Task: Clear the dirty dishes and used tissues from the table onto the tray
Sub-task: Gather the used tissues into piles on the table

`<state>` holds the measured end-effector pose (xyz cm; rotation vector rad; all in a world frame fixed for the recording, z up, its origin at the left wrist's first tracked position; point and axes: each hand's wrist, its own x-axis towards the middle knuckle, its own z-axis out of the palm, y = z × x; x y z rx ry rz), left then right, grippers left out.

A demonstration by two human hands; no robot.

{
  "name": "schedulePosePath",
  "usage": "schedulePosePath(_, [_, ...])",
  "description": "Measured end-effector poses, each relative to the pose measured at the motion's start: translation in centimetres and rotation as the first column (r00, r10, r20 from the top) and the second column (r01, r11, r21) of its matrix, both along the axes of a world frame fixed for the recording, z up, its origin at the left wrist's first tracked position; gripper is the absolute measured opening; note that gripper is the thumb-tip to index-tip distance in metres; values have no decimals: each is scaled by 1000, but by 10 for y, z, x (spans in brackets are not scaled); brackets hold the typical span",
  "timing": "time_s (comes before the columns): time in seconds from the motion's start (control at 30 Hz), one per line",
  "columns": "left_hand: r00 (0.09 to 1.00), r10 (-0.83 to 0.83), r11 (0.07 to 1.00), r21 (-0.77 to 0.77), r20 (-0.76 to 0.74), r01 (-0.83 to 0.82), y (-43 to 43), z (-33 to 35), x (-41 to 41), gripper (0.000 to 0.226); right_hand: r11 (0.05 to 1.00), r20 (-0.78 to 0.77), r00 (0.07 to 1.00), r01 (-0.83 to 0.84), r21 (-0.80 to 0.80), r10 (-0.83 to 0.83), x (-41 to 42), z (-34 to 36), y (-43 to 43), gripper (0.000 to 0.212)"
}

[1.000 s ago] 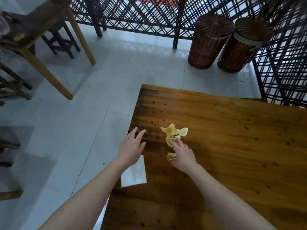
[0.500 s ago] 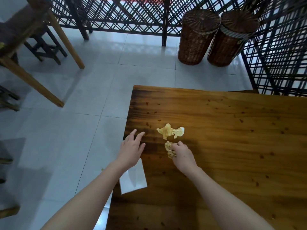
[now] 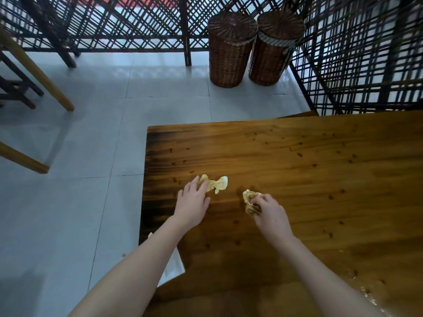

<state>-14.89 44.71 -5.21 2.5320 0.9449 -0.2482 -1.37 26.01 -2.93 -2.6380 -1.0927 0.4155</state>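
Note:
Two crumpled, yellow-stained tissues lie near the left end of the wooden table point(image 3: 297, 156). My left hand point(image 3: 193, 202) reaches over the larger tissue point(image 3: 217, 184), its fingertips on the tissue's left part with fingers fairly straight. To the right, my right hand point(image 3: 267, 212) grips the smaller balled tissue point(image 3: 249, 200) between curled fingers and thumb, just above the tabletop. No dishes and no tray are in view.
A white sheet point(image 3: 174, 266) sticks out under my left forearm at the table's left edge. Two wicker baskets point(image 3: 231, 46) point(image 3: 274, 46) stand by a dark lattice screen point(image 3: 114, 24). Wooden chair legs point(image 3: 41, 76) stand on the tiled floor at left. Crumbs lie at the table's lower right.
My right hand has picked up the small tissue and moved right with it. My left hand has moved from the table edge onto the larger tissue.

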Motion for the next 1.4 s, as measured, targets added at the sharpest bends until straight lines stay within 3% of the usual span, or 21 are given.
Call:
schedulePosePath(0.37, [989, -134, 991, 4, -60, 134, -5, -6, 52, 48, 998, 30, 998, 59, 21, -60, 17, 4, -43, 35])
schedulePosePath(0.5, [992, -127, 991, 41, 13, 126, -16, -2, 60, 38, 995, 45, 995, 90, 38, -92, 20, 9, -63, 35])
schedulePosePath(0.77, [977, -172, 985, 9, 130, 172, -51, 17, 58, 43, 987, 0, 989, 148, 69, -149, 25, 16, -116, 33])
schedulePosePath(1.1, [925, -251, 962, -35, 284, 272, -177, 54, 79, 36, 963, -63, 970, 241, 116, -235, 41, 32, -236, 34])
schedulePosePath(1.27, [941, -153, 963, -166, 302, 210, -260, 54, 108, 33, 966, -53, 969, 247, 81, -243, 55, 42, -327, 33])
schedulePosePath(1.4, [925, -165, 952, -191, 342, 240, -319, 55, 134, 34, 949, -67, 951, 307, 73, -303, 72, 47, -392, 34])
